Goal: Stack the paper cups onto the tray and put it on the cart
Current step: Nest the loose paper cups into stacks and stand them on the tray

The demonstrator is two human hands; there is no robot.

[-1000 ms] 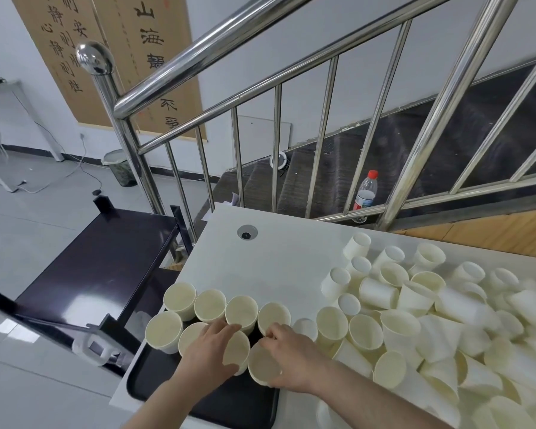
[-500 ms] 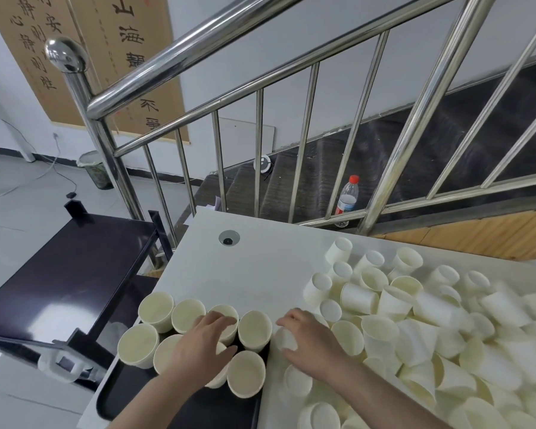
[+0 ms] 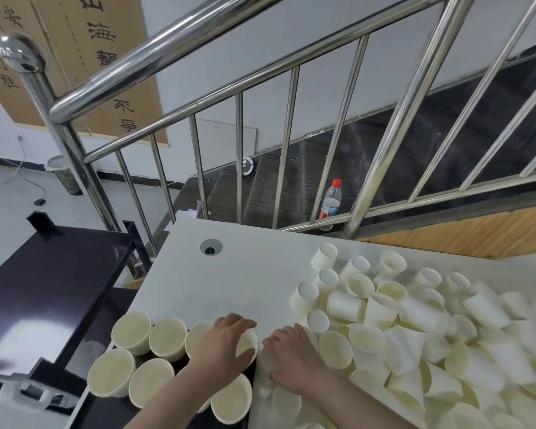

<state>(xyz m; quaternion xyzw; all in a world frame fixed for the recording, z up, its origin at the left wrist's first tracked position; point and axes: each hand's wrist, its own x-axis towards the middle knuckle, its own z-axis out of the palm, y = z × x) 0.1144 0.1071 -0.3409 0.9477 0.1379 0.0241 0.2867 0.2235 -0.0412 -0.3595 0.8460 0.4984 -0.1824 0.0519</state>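
A steel railing [image 3: 217, 97] backs the white table [image 3: 205, 283], a dark cart [image 3: 44, 289] to its left, loose cups [image 3: 415, 329] heaped right of the black tray [image 3: 106, 410], where the left hand [image 3: 222, 345] grips an upright cup [image 3: 248, 346] and the right hand [image 3: 294, 356] curls over blurred cups, its hold unclear

Tray [image 3: 106, 407] left of cup pile [image 3: 415, 335]

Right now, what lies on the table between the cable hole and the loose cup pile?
Nothing: in the head view the white table is bare from the cable hole across to the cup pile.
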